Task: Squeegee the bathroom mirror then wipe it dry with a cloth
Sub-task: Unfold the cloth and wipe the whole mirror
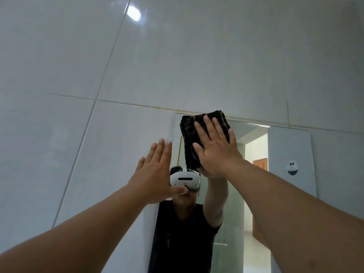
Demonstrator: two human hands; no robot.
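Right hand (215,148), fingers straight, presses the cloth (192,142) flat on the mirror (254,134) at its top edge. Cloth dark, pale-striped, folded; long axis runs up-down. Left hand (155,174) flat, fingers straight.

We see open mirror (254,174) glass to the right of and below the cloth (189,138) — our left hand (155,174), flat at the mirror's left edge, blocks that side.
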